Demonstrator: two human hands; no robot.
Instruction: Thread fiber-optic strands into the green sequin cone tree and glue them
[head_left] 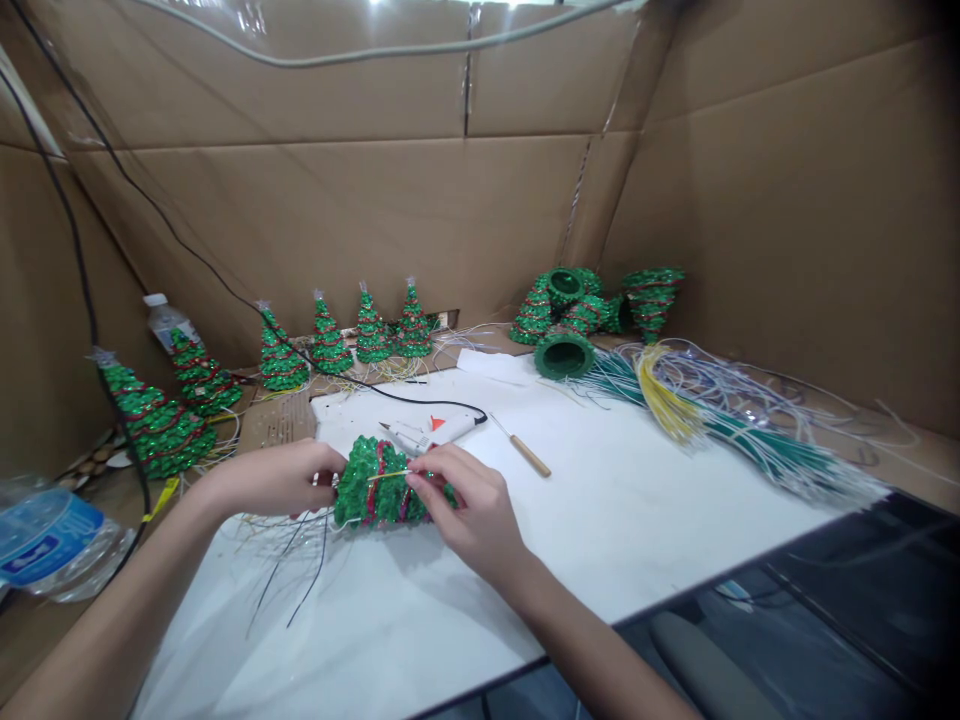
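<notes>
A small green tinsel Christmas tree with red garland lies on its side over the white board, its base toward the left. My left hand is closed at the base, fingers curled against its edge; the fingertips are partly hidden. Thin wires, some dark, trail from the base onto the board. Between the thumb and fingers of my right hand is a thin yellow wire, lying across the tree's side. The same hand covers the tree's top. Just behind the tree rests a white glue gun with an orange trigger.
Several decorated trees stand at the back and left. Hollow green cones are piled at back right, beside bundles of green, yellow and white wires. A wooden-handled awl lies on the white board. A bottle lies left.
</notes>
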